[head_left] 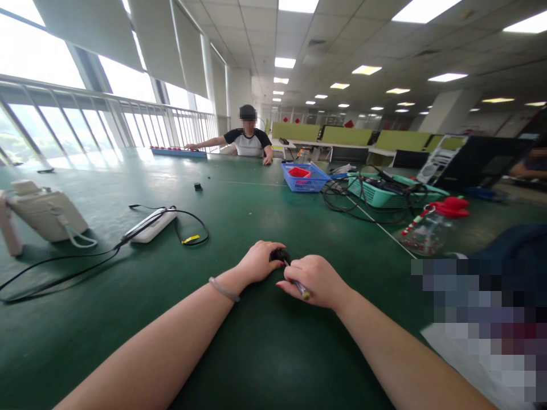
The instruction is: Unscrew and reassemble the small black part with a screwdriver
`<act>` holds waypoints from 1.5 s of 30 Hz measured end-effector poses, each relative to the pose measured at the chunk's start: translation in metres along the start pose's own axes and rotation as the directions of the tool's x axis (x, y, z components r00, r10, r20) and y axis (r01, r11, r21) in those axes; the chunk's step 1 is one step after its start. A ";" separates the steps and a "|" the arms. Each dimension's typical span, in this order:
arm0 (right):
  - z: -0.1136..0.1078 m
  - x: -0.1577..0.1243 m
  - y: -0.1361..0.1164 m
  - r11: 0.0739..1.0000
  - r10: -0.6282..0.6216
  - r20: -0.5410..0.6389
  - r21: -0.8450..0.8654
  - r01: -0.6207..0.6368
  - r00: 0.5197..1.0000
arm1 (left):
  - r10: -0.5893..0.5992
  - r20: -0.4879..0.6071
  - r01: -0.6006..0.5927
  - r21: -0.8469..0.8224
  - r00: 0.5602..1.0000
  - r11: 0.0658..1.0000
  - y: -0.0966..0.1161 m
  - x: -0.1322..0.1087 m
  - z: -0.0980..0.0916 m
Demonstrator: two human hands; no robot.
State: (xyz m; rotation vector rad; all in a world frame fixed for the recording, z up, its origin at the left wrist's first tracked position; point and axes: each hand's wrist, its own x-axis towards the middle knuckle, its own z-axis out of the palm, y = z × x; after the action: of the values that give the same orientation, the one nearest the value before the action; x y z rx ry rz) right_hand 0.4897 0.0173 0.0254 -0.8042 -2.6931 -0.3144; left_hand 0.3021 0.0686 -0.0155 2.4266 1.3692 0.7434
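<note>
In the middle of the green table, my left hand (259, 261) is closed around a small dark round object (280, 255), which rests low near the tabletop. Its exact kind is partly hidden by my fingers. My right hand (314, 279) grips a slim tool (301, 289) that looks like a small screwdriver, with a pale yellowish handle end pointing toward me. The tool's other end reaches to the dark object, though its tip is too small to make out.
Left on the table (239, 341) lie a white power bank (156, 226) with a black cable and a beige bag-like case (49, 213). Blue basket (310, 182), green basket (371, 195) with cables, and red-lidded bottle (431, 230) stand right. Another person (248, 142) sits opposite.
</note>
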 end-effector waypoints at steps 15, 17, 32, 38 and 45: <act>0.001 -0.003 0.008 0.994 0.062 -0.100 0.095 -0.052 0.993 | -0.008 0.006 0.008 -0.006 1.000 1.000 -0.001 0.000 -0.001; 0.003 -0.003 0.009 0.992 0.064 -0.108 0.115 -0.052 0.992 | -0.005 0.009 0.005 -0.001 1.000 1.000 -0.002 0.001 0.000; 0.006 -0.003 0.008 0.979 0.042 -0.139 0.205 -0.013 0.989 | -0.009 0.013 0.009 -0.001 1.000 1.000 0.000 0.000 -0.002; 0.008 -0.002 0.008 0.981 0.053 -0.168 0.196 -0.020 0.984 | -0.016 0.016 0.016 0.000 1.000 1.000 0.001 0.000 -0.002; 0.008 -0.002 0.008 0.973 0.087 -0.214 0.227 -0.037 0.973 | -0.036 0.010 0.036 -0.029 0.999 0.999 0.001 0.000 -0.003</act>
State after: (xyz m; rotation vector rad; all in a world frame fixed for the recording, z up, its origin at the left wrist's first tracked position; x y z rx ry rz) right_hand 0.4942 0.0250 0.0178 -0.7381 -2.4339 -0.0795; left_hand 0.3012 0.0681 -0.0125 2.3742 1.3848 0.7373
